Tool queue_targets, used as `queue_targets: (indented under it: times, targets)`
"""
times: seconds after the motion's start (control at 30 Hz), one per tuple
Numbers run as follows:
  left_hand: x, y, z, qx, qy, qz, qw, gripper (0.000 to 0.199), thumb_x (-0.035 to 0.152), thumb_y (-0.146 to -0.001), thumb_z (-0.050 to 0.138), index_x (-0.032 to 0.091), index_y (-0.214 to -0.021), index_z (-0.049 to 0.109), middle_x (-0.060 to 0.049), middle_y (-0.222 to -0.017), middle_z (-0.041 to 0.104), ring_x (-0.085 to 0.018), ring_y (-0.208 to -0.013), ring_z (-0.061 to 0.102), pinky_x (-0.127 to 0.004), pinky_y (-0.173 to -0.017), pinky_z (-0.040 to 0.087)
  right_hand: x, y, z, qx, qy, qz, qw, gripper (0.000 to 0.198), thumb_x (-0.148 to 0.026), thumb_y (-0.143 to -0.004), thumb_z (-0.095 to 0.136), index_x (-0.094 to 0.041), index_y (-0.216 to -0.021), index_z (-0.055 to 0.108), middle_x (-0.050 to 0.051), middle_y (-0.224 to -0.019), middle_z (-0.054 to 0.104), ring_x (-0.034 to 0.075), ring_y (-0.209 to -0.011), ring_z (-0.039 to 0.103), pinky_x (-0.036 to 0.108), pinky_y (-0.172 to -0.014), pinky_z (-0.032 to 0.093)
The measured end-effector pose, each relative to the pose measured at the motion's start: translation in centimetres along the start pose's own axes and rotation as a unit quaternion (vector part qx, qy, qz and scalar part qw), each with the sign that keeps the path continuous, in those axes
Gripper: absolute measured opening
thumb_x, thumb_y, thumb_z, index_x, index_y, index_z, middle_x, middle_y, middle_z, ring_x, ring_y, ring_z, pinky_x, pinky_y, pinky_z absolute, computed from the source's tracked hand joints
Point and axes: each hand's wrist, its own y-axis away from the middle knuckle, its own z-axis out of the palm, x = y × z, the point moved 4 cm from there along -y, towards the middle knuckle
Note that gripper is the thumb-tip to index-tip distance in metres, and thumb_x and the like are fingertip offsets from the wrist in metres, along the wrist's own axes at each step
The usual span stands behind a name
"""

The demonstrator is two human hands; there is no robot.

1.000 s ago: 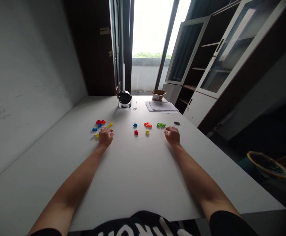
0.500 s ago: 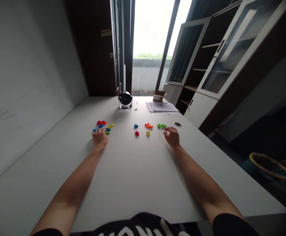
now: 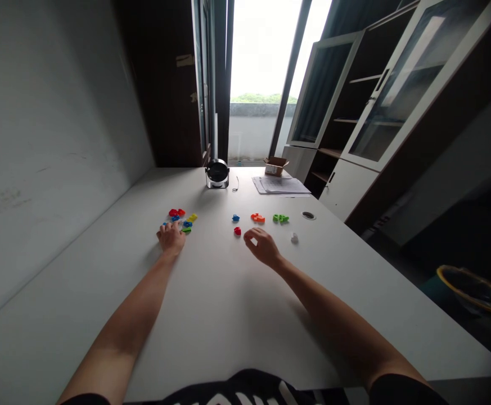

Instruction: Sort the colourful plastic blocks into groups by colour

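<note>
My left hand (image 3: 171,237) rests over a loose group of small plastic pieces at the left, its bent fingers apart and touching pieces; the fingertips are partly hidden. Around it lie red pieces (image 3: 176,212), a yellow piece (image 3: 192,217), blue pieces (image 3: 187,224) and a green piece (image 3: 187,230). My right hand (image 3: 262,246) hovers over the middle, thumb and forefinger curved in a loose ring with nothing visible between them. Just left of it sits a small red piece (image 3: 237,231). Beyond are a blue piece (image 3: 235,217), orange pieces (image 3: 257,217) and green pieces (image 3: 281,218). A whitish piece (image 3: 294,238) lies to the right.
At the far end of the white table (image 3: 211,315) stand a round black device on a silver stand (image 3: 217,173), papers (image 3: 281,185) and an open cardboard box (image 3: 275,166). A cable hole (image 3: 308,215) is near the right edge. A wall borders the left.
My right hand has moved left from beside the green pieces, and the whitish piece now shows on the table there. The yellow piece in the middle is now hidden behind it. My left hand stays put.
</note>
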Motion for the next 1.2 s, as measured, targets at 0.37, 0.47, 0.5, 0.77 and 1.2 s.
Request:
queue_targets:
  times: [0.37,0.47,0.5,0.77,1.2]
  targets:
    - [1.2,0.6,-1.0,0.039,0.064,0.045,0.996,0.021,0.026,-0.088,0.06,0.023,-0.105,0.07,-0.015,-0.116,0.062,-0.037,-0.118,0.049,-0.05,-0.098,0.04,1.2,1.9,4.4,-0.096,-0.056,0.021,0.994,0.015,-0.008,-0.086,0.06,-0.02,-0.083,0.069,0.001,-0.081,0.066,0.013,-0.068,0.055,0.025,-0.067,0.043]
    - [2.9,1.2,-1.4,0.049,0.102,0.101,0.988,0.02,0.025,-0.087,0.061,0.022,-0.105,0.069,-0.014,-0.117,0.061,-0.035,-0.116,0.052,-0.047,-0.099,0.043,1.6,1.8,4.4,-0.093,-0.067,0.037,0.993,0.014,-0.009,-0.086,0.061,-0.02,-0.084,0.069,0.001,-0.081,0.066,0.013,-0.067,0.055,0.024,-0.067,0.043]
    - [3.4,1.5,-1.6,0.051,0.114,0.119,0.985,0.019,0.025,-0.087,0.062,0.021,-0.105,0.068,-0.014,-0.118,0.06,-0.034,-0.115,0.052,-0.046,-0.101,0.043,1.6,1.8,4.4,-0.095,-0.067,0.036,0.993,0.014,-0.009,-0.085,0.061,-0.02,-0.084,0.07,0.001,-0.081,0.066,0.013,-0.068,0.055,0.024,-0.067,0.043]
    - [6.7,3.6,-2.7,-0.008,0.222,0.164,0.961,0.014,0.03,-0.093,0.057,0.021,-0.103,0.061,-0.01,-0.105,0.061,-0.027,-0.1,0.061,-0.042,-0.093,0.05,1.1,1.8,4.2,-0.1,-0.06,0.033,0.993,0.015,-0.009,-0.085,0.061,-0.02,-0.085,0.07,0.002,-0.081,0.066,0.014,-0.07,0.057,0.026,-0.069,0.044]
    - [9.8,6.5,-3.2,-0.092,0.399,0.249,0.878,0.012,0.017,-0.084,0.056,0.022,-0.094,0.055,-0.002,-0.093,0.07,-0.016,-0.077,0.066,-0.029,-0.075,0.053,0.9,1.6,4.0,-0.096,-0.054,0.037,0.993,0.013,-0.011,-0.087,0.061,-0.021,-0.085,0.071,0.001,-0.079,0.066,0.015,-0.07,0.056,0.026,-0.069,0.045]
